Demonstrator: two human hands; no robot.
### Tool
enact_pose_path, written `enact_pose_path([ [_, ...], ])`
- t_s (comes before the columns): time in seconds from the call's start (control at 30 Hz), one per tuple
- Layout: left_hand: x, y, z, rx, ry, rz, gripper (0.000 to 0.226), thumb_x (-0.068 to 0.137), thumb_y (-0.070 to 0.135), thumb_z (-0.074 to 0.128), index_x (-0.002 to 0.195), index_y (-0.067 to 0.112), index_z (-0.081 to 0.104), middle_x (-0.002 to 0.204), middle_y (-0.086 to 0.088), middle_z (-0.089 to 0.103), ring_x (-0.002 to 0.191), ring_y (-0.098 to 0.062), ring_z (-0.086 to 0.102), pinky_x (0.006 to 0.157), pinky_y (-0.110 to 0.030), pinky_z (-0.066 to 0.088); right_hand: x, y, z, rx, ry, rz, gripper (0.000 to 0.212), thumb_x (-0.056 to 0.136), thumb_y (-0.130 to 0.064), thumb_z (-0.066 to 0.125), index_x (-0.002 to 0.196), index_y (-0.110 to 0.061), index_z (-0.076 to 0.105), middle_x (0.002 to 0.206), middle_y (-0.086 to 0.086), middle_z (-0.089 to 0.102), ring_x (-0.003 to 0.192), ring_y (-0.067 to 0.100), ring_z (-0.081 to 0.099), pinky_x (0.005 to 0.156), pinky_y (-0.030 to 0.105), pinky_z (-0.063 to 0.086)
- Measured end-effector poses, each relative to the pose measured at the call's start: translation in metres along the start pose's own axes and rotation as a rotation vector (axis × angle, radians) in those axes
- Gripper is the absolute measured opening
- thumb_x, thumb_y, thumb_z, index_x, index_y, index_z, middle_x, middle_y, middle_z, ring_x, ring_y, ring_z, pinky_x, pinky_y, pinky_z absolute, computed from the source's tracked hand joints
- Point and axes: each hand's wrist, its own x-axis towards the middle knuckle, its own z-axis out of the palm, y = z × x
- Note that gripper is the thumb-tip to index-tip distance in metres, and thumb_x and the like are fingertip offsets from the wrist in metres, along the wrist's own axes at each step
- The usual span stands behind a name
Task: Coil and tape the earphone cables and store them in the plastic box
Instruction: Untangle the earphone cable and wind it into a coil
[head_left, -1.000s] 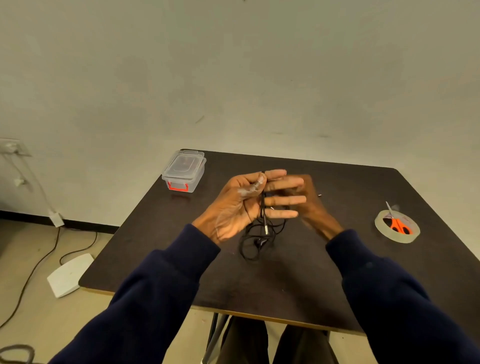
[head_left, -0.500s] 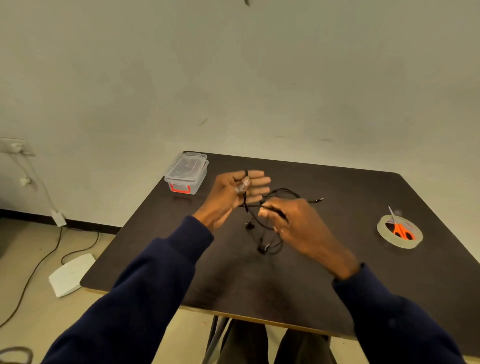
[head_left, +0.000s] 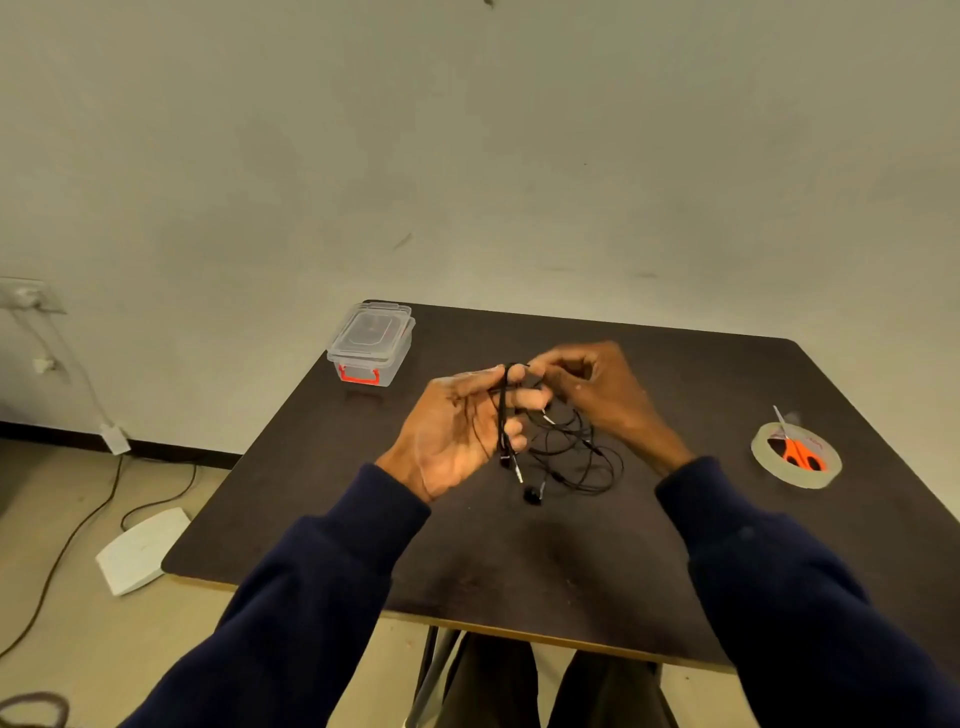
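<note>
Two hands over table (head_left: 519, 571), left hand (head_left: 452, 431) gripping earphone cable (head_left: 571, 452), right hand (head_left: 597, 395) pinching it

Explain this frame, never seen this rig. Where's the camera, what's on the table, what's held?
No robot: one wide-angle camera worn on a person's head, looking down at two bare hands. The left hand has the black earphone cable looped over its fingers; the right hand pinches it near the left fingertips. Loose cable hangs onto the dark table. Far left: a lidded clear plastic box. Right: a tape roll with orange-handled scissors lying on it.
</note>
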Motion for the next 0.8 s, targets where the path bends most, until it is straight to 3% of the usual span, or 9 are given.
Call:
enact_pose_path([
  [0.1, 0.002, 0.002, 0.006, -0.099, -0.008, 0.088, 0.043, 0.107, 0.016, 0.035, 0.111, 0.001, 0.076, 0.111, -0.021, 0.075, 0.084, -0.027, 0.077, 0.075, -0.039, 0.064, -0.024, 0.007, 0.034, 0.214, 0.016, 0.069, 0.026, 0.101, -0.008, 0.061, 0.084, -0.017, 0.079, 0.07, 0.013, 0.073, 0.049, 0.016, 0.056, 0.047, 0.025, 0.043],
  [0.17, 0.002, 0.005, 0.009, -0.076, -0.018, 0.136, 0.042, 0.11, 0.014, 0.03, 0.129, -0.003, 0.064, 0.13, -0.026, 0.066, 0.108, -0.036, 0.073, 0.093, -0.045, 0.06, -0.039, 0.005, 0.054, 0.281, -0.001, 0.118, 0.035, 0.103, -0.012, 0.061, 0.075, -0.025, 0.078, 0.067, 0.014, 0.072, 0.047, 0.013, 0.05, 0.046, 0.024, 0.04],
  [0.23, 0.005, 0.007, 0.006, -0.015, -0.027, 0.181, 0.04, 0.111, 0.011, 0.029, 0.141, -0.006, 0.049, 0.143, -0.028, 0.057, 0.125, -0.041, 0.063, 0.106, -0.049, 0.052, -0.051, 0.002, 0.067, 0.285, -0.043, 0.112, 0.029, 0.104, -0.021, 0.06, 0.085, -0.032, 0.079, 0.066, 0.013, 0.071, 0.048, 0.019, 0.048, 0.046, 0.027, 0.039],
  [0.33, 0.013, 0.009, -0.005, 0.104, 0.102, 0.274, 0.039, 0.111, 0.009, 0.034, 0.145, -0.007, 0.044, 0.144, -0.027, 0.055, 0.133, -0.042, 0.056, 0.115, -0.053, 0.042, -0.063, -0.003, 0.068, 0.201, -0.084, 0.076, 0.022, 0.105, -0.025, 0.057, 0.108, -0.019, 0.078, 0.064, 0.005, 0.069, 0.048, 0.011, 0.051, 0.049, 0.022, 0.039],
  [0.43, 0.019, 0.008, -0.017, 0.317, 0.279, 0.344, 0.036, 0.108, 0.008, 0.043, 0.141, -0.004, 0.051, 0.139, -0.021, 0.062, 0.129, -0.035, 0.061, 0.117, -0.051, 0.041, -0.07, -0.012, 0.057, -0.011, -0.166, 0.041, 0.021, 0.104, -0.023, 0.06, 0.107, -0.014, 0.078, 0.066, -0.002, 0.071, 0.054, 0.005, 0.06, 0.058, 0.014, 0.041],
  [0.57, 0.014, 0.002, -0.026, 0.653, 0.366, 0.311, 0.03, 0.107, 0.005, 0.046, 0.133, -0.004, 0.06, 0.121, -0.018, 0.073, 0.11, -0.032, 0.073, 0.104, -0.047, 0.054, -0.06, -0.03, 0.027, -0.3, -0.213, -0.028, 0.018, 0.1, -0.028, 0.064, 0.097, -0.017, 0.078, 0.071, -0.005, 0.071, 0.06, 0.01, 0.064, 0.059, 0.031, 0.053],
  [0.7, -0.002, -0.005, -0.023, 0.698, 0.213, 0.132, 0.033, 0.109, 0.007, 0.04, 0.119, -0.008, 0.067, 0.103, -0.03, 0.074, 0.088, -0.048, 0.074, 0.084, -0.054, 0.061, -0.031, -0.044, -0.004, -0.527, -0.167, -0.158, 0.009, 0.096, -0.027, 0.071, 0.1, -0.026, 0.079, 0.082, -0.011, 0.074, 0.068, 0.004, 0.065, 0.065, 0.04, 0.056],
  [0.8, -0.01, -0.007, -0.016, 0.575, 0.063, 0.001, 0.046, 0.107, 0.015, 0.031, 0.104, -0.01, 0.07, 0.088, -0.029, 0.073, 0.065, -0.039, 0.072, 0.068, -0.044, 0.062, -0.008, -0.047, -0.015, -0.422, -0.129, -0.166, 0.007, 0.094, -0.024, 0.073, 0.096, -0.024, 0.08, 0.082, -0.015, 0.075, 0.072, 0.002, 0.069, 0.071, 0.035, 0.059],
])
